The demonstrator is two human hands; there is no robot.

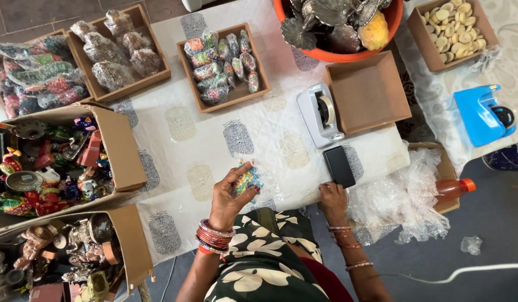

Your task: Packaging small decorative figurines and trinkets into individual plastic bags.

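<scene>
Small multicoloured item in clear wrap point(247, 180), lower centre of frame, was pinched in the left hand point(228, 196); fingers point(237, 170) curled closed around it. Long axis unclear; patterned, glossy. Right hand point(332, 197) lay flat on the counter point(180, 151), fingers loosely extended and holding nothing, touching a black phone point(339, 166) just above.

view: just 1 cam, worn on the person's head
looks: almost straight down, tipped a bit fwd
near edge: person's lap, both arms w/ bangles, close to cam
middle: white cloth table point(175, 134), seen from up high
far edge: orange tub point(337, 55) & tray tops, cut off by frame
left side: open boxes, partly cut off
right side: grey floor, blue thing on 2nd cloth
how near: arm's reach, hands look big
shared: nothing, no 2nd view
</scene>
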